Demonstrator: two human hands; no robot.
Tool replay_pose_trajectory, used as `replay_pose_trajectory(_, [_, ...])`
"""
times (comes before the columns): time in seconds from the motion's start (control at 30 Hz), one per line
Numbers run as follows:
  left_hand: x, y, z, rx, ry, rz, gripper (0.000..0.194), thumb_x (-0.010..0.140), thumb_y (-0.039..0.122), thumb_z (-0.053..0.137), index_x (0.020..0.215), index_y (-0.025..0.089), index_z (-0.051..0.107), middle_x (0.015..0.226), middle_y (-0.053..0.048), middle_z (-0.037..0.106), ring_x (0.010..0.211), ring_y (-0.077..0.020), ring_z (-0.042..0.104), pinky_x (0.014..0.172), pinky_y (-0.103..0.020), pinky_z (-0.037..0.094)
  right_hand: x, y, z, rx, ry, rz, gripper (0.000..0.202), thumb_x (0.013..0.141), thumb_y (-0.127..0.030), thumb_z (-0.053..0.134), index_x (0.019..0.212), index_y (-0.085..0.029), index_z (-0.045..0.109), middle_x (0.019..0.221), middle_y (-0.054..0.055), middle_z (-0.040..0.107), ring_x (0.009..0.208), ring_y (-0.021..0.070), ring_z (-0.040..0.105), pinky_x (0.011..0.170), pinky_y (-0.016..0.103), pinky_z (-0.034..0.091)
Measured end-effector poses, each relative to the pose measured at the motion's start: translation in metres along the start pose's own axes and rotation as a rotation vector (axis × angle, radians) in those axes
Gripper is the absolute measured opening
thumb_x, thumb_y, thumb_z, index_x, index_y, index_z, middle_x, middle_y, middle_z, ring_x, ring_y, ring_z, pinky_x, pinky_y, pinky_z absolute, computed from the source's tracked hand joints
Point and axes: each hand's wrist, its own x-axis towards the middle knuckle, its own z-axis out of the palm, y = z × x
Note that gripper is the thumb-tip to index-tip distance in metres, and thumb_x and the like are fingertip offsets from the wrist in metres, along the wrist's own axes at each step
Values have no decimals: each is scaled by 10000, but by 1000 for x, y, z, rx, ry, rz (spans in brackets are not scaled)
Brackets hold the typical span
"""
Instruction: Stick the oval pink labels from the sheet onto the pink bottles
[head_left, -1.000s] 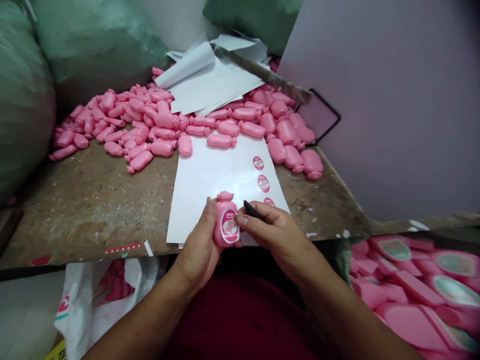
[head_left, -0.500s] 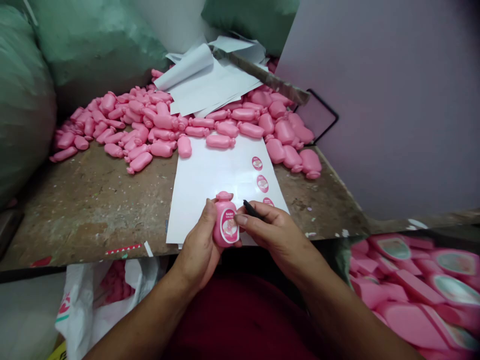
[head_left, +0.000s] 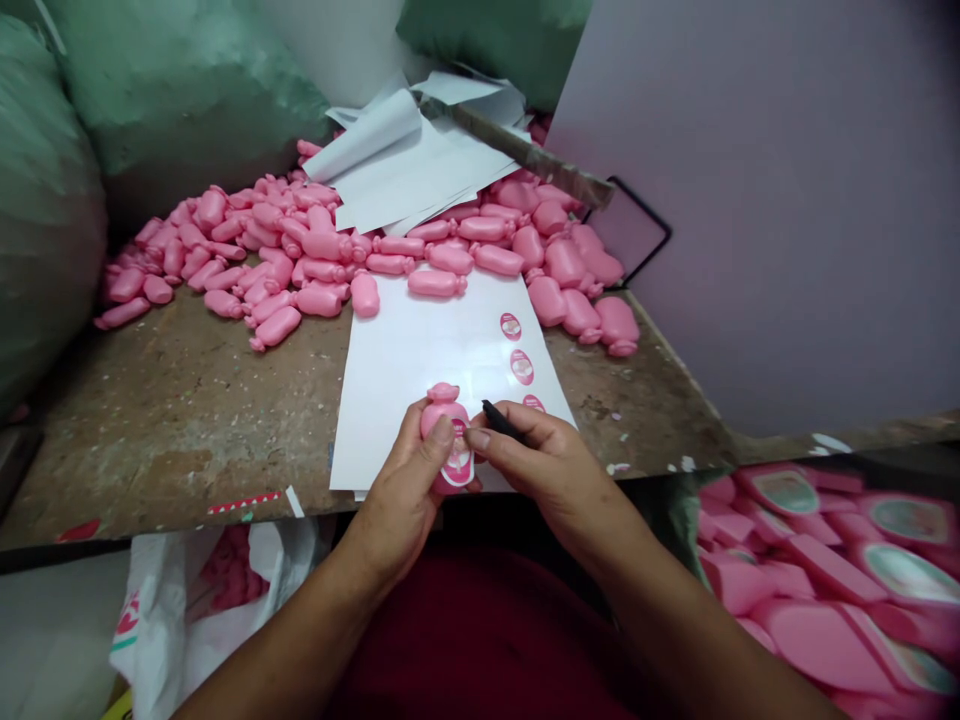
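Note:
A small pink bottle (head_left: 443, 408) with an oval label on its front stands nearly upright in my left hand (head_left: 401, 500). The left thumb lies across the label, and the fingers wrap behind the bottle. My right hand (head_left: 551, 460) grips a thin black tool (head_left: 501, 420), its tip pointing up and left. The right thumb and fingertips touch the bottle's right edge by the label. Under and beyond both hands lies a white label sheet (head_left: 405, 350) with a few round pink labels (head_left: 521, 367) along its right side.
Many pink bottles (head_left: 277, 270) are heaped behind the sheet, with loose papers (head_left: 412, 160) and a wooden bar (head_left: 525, 150) on top. Green sacks (head_left: 180, 90) stand at the back left. A white bag (head_left: 161, 610) hangs below left; larger pink bottles (head_left: 825, 620) fill the lower right.
My left thumb has moved from the bottle's left side onto the label. The right hand keeps its grip on the black tool. The whole view has shifted slightly.

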Motion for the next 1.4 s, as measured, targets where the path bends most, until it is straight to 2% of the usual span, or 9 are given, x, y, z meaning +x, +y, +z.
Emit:
replay_pose_trajectory(0.23, [0,-6,-5,104,-18,71,337,929,418,638,1218,249,599,1053,-17,646,870,-114,608,798,-234,476,-10,0,-6,-556,187,-285,153,831,-387,644,854,-237,668,764,19,676,695,194,551,694,334,400])
replay_pose_trajectory(0.37, [-3,-1,-6,187,-60,58,381,928,389,641,1275,256,558,1007,-15,618,748,-93,576,721,-232,493,-6,-4,-14,-332,110,-238,188,830,-416,687,831,-233,646,796,7,677,773,188,601,729,307,441])
replay_pose_trajectory(0.47, [-5,1,-8,211,-143,10,475,887,293,699,1327,294,519,1061,-14,595,867,-111,594,748,-219,497,0,-10,-13,-171,83,-235,231,816,-432,707,780,-225,613,752,-16,629,740,159,575,698,276,443])
replay_pose_trajectory(0.63, [-6,4,-12,209,-210,-63,632,792,127,747,1339,317,494,1078,-11,604,943,-126,607,751,-214,494,8,-13,-14,-144,6,-170,330,703,-447,820,755,-205,600,690,-43,568,662,130,511,627,259,405])
replay_pose_trajectory(0.83, [-5,18,-11,56,-241,-246,793,663,45,768,1357,286,469,998,-16,637,772,-109,620,708,-237,489,8,-11,-23,-98,-65,-110,266,802,-457,729,816,-201,659,715,-32,590,647,124,502,623,268,399])
replay_pose_trajectory(1.0, [-2,16,-10,-12,-282,-222,614,685,52,756,1230,250,554,945,-6,646,718,-101,617,693,-233,502,11,-16,-14,-230,-5,-147,313,693,-440,819,780,-209,626,675,-48,566,644,133,507,616,268,393])
replay_pose_trajectory(1.13, [3,14,-11,-152,-231,-218,330,862,348,714,1130,188,605,968,-48,645,805,-152,644,653,-250,537,13,-10,-12,-216,-83,-79,344,714,-462,802,857,-216,611,623,-69,538,586,130,510,596,270,406])
replay_pose_trajectory(1.23, [7,11,-11,-184,-194,-239,412,943,513,563,1091,134,624,909,-82,658,779,-158,640,662,-259,542,10,-7,-11,-304,-85,-79,429,659,-413,844,980,-226,630,792,-34,642,736,166,597,671,278,460])
replay_pose_trajectory(1.4, [6,7,-16,-151,-88,-173,274,965,361,574,1123,141,616,934,-84,690,822,-155,674,729,-240,534,6,-3,-3,-508,-114,-83,638,655,-341,846,1231,-275,581,1023,10,726,905,236,676,828,371,507])
